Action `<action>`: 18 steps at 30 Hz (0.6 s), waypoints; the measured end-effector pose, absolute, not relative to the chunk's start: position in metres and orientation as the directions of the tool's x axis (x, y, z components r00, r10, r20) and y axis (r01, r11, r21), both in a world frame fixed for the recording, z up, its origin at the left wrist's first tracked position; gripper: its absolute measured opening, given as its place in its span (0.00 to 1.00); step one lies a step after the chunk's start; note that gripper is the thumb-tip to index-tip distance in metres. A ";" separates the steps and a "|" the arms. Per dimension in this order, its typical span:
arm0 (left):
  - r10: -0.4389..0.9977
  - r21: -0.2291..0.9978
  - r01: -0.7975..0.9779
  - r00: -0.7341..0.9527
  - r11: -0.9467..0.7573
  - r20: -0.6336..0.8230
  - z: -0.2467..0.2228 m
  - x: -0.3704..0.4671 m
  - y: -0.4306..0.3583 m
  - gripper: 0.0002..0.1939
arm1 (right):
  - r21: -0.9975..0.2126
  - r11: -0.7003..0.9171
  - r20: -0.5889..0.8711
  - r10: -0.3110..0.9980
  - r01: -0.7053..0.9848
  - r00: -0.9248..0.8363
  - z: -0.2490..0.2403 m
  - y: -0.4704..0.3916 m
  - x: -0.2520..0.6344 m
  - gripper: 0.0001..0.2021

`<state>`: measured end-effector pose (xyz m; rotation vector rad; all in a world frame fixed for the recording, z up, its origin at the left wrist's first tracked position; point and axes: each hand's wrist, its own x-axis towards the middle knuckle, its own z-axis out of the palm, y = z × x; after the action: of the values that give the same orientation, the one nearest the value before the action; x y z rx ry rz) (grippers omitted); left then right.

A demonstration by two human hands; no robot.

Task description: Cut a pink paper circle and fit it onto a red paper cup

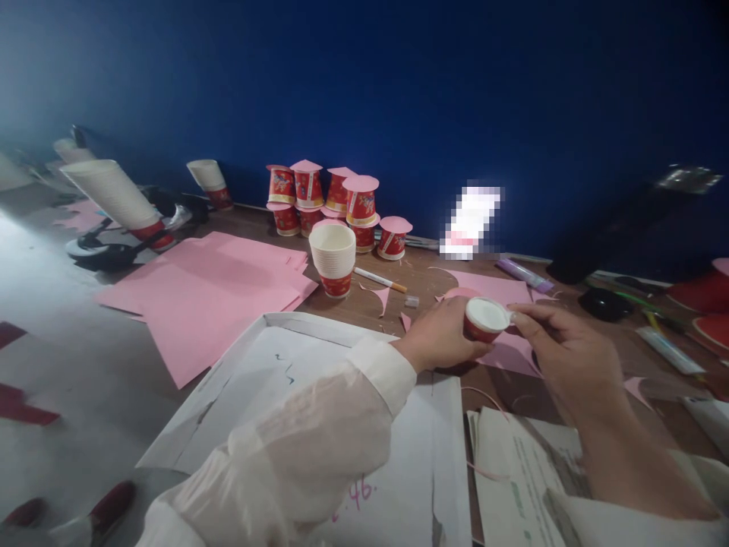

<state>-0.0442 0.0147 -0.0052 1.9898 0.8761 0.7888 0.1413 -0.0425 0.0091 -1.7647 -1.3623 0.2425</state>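
My left hand (441, 334) is wrapped round a red paper cup (487, 314), its round white end facing up. At the right side of that cup's rim, my right hand (561, 334) has thumb and finger pinched together. Whatever small pale bit lies between those fingertips is too small to make out. Under and behind the hands lies pink paper (493, 289) with curved cuts. A stack of nested paper cups (333, 258) stands left of my left hand, and past it red cups topped with pink paper discs (361, 199) are piled in two levels.
Pink sheets (216, 281) cover the table's left part, near a tilted cup stack (114, 194). A white box lid (319, 357) lies under my left forearm. A marker (380, 279), a purple tube (525, 275) and a bright blurred-out rectangle (471, 220) are beyond my hands.
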 end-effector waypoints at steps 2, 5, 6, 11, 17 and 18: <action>0.801 0.847 0.305 0.560 -0.435 0.210 -0.005 -0.044 0.014 0.24 | -0.770 -0.049 0.289 0.862 0.636 0.417 0.009 -0.043 0.139 0.18; 0.798 0.836 0.318 0.563 -0.447 0.213 -0.005 -0.044 0.015 0.21 | -0.857 -0.065 0.217 0.855 0.512 0.471 0.008 -0.042 0.137 0.19; 0.795 0.831 0.319 0.566 -0.455 0.218 -0.005 -0.044 0.015 0.21 | -0.862 -0.057 0.219 0.854 0.503 0.472 0.007 -0.041 0.137 0.19; 0.785 0.830 0.301 0.572 -0.470 0.238 -0.009 -0.043 0.017 0.22 | -0.769 -0.041 0.303 0.855 0.637 0.422 0.005 -0.039 0.142 0.19; 0.782 0.840 0.285 0.577 -0.462 0.235 -0.009 -0.043 0.016 0.23 | -0.717 0.011 0.356 0.866 0.697 0.352 0.007 -0.040 0.145 0.18; 0.786 0.842 0.286 0.573 -0.457 0.232 -0.009 -0.043 0.016 0.23 | -0.718 0.007 0.354 0.865 0.696 0.356 0.007 -0.040 0.145 0.18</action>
<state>-0.0427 0.0163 -0.0095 2.0097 0.8568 0.7985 0.1451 -0.0402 0.0065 -1.7359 -1.3913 0.2399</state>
